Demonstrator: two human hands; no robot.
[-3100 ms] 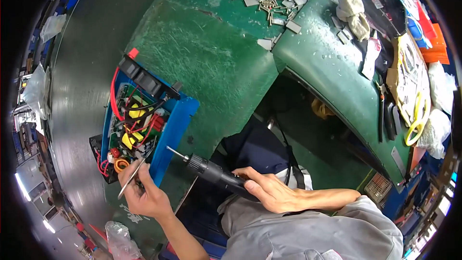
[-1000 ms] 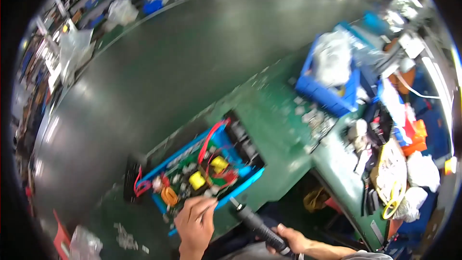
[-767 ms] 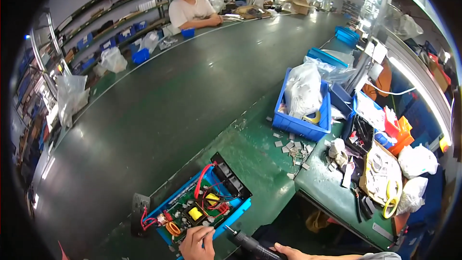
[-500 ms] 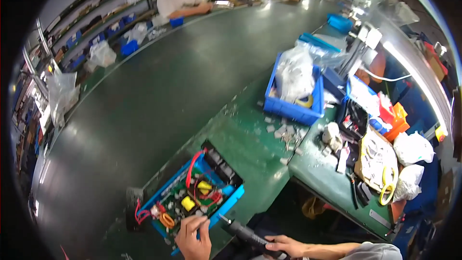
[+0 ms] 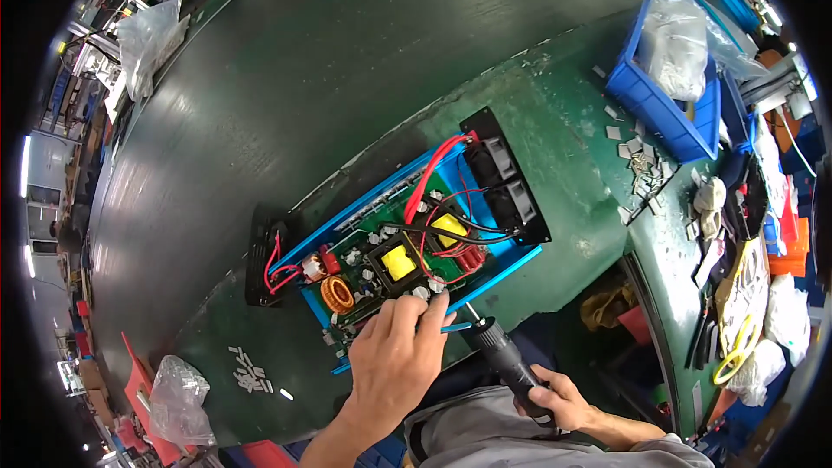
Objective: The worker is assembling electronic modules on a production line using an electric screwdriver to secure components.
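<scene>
An open blue metal housing (image 5: 507, 274) lies at an angle on the green bench. A circuit board inside carries yellow-wrapped transformers (image 5: 399, 263), a copper coil (image 5: 337, 295) and red and black wires. A black end panel with two fans (image 5: 504, 175) stands at its right end; a black panel (image 5: 262, 257) is at the left. My left hand (image 5: 400, 355) has its fingers curled and close together at the housing's near wall; what they pinch is hidden. My right hand (image 5: 562, 400) grips a black electric screwdriver (image 5: 507, 360), its bit pointing at the near wall beside my left fingertips.
A blue bin (image 5: 663, 108) with plastic bags stands at the far right, with small grey pads (image 5: 637, 152) scattered near it. Yellow tape rolls (image 5: 737, 351) and white bags lie on the right-hand bench. Small pale strips (image 5: 250, 373) and a clear bag (image 5: 180, 403) are at left.
The view has tilted down toward the housing. My left hand stays at the near wall, and the screwdriver in my right hand now points more steeply at it.
</scene>
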